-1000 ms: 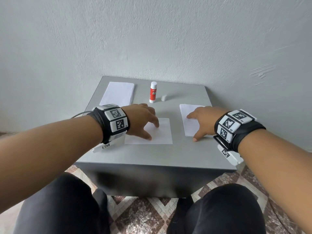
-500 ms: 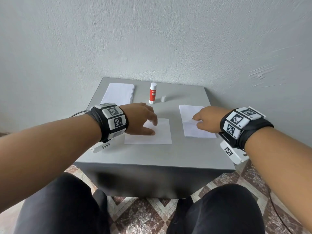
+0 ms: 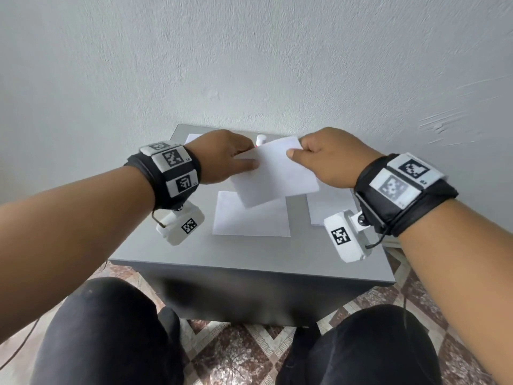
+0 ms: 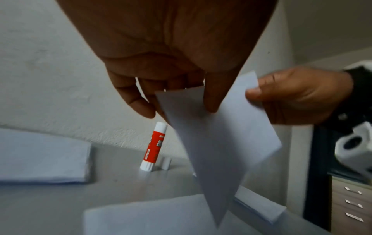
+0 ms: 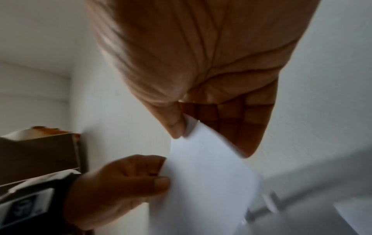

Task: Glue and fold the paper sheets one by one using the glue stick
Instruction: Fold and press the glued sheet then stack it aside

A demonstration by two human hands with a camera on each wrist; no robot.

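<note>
A white paper sheet [image 3: 274, 173] hangs in the air above the grey table [image 3: 249, 254], tilted. My left hand [image 3: 222, 157] pinches its left edge and my right hand [image 3: 327, 159] pinches its upper right corner. The left wrist view shows the same sheet [image 4: 225, 143] between my left thumb and fingers [image 4: 211, 98], with my right hand [image 4: 298, 95] at its far edge. Another flat sheet [image 3: 249, 218] lies on the table below. The red and white glue stick [image 4: 154, 147] stands upright at the back, its cap [image 4: 166, 163] beside it; in the head view only its white tip [image 3: 261, 138] shows.
A stack of sheets [image 3: 330, 207] lies at the table's right side and another stack [image 4: 42, 155] at the back left. The white wall [image 3: 249, 65] rises just behind the table. My knees [image 3: 111, 329] are in front of the table, over a patterned tiled floor [image 3: 236, 354].
Both hands left the table and rose. My right hand lifted a sheet off the right stack and my left hand took its other edge; the sheet is now held in the air.
</note>
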